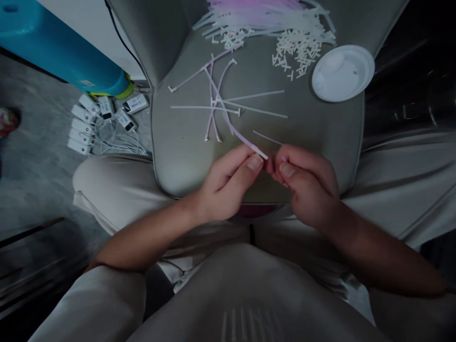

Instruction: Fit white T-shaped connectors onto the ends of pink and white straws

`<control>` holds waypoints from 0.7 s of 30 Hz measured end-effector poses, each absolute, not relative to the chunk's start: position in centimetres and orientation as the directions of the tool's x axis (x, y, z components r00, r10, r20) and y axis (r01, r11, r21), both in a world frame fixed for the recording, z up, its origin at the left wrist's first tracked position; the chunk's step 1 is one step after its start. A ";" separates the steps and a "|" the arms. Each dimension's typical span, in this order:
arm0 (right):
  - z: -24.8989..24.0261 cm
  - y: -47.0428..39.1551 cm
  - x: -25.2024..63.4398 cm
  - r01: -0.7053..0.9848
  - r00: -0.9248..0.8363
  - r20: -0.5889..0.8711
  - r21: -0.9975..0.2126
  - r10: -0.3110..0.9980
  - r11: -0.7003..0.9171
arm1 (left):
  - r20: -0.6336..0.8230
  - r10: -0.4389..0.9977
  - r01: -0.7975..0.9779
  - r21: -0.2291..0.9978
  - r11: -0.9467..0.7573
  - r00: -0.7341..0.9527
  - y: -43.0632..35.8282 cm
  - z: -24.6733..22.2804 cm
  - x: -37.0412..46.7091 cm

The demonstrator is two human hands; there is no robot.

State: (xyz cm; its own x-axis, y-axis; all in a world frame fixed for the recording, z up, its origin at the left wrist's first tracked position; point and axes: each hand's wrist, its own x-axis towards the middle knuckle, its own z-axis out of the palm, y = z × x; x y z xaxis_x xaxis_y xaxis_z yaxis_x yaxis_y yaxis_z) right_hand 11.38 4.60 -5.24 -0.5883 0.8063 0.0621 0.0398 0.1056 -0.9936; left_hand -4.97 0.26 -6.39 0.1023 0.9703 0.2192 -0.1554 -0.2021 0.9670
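My left hand (228, 183) pinches the near end of a thin pale purple strip (228, 121) that runs up and away across a grey seat cushion (178, 152). A small white tip (261, 153) shows at that end. My right hand (306, 183) is closed beside it, thumb and forefinger pressed together right at the tip; what sits between them is hidden. Several finished strips with white T-shaped ends (213, 107) lie crossed on the cushion just beyond my hands.
A heap of loose strips (256, 14) and small white T-pieces (299, 52) lies at the cushion's far edge, with a white round lid (342, 72) at the right. On the floor left are white adapters with cables (96, 123) and a blue cylinder (60, 45).
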 end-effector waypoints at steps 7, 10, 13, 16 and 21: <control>-4.6 4.6 11.4 0.019 -0.641 0.154 -0.976 0.752 0.217 | 0.239 0.969 -0.116 0.966 -0.231 0.056 0.2 -6.7 -5.1; -4.3 4.7 11.2 0.029 -0.668 0.177 -0.964 0.723 0.263 | 0.177 0.982 -0.102 0.980 -0.170 0.069 -0.1 -6.7 -5.0; -4.1 4.7 11.0 0.070 -0.672 0.164 -0.957 0.722 0.282 | 0.136 0.988 -0.078 0.988 -0.131 0.073 -0.4 -6.7 -4.8; -4.0 4.6 11.0 0.099 -0.674 0.166 -0.945 0.720 0.311 | 0.114 0.991 -0.031 0.993 -0.112 0.074 -0.5 -6.6 -4.7; -4.1 4.5 11.1 0.129 -0.673 0.214 -0.909 0.708 0.397 | 0.193 0.979 0.024 0.981 -0.195 0.072 -0.4 -6.4 -4.7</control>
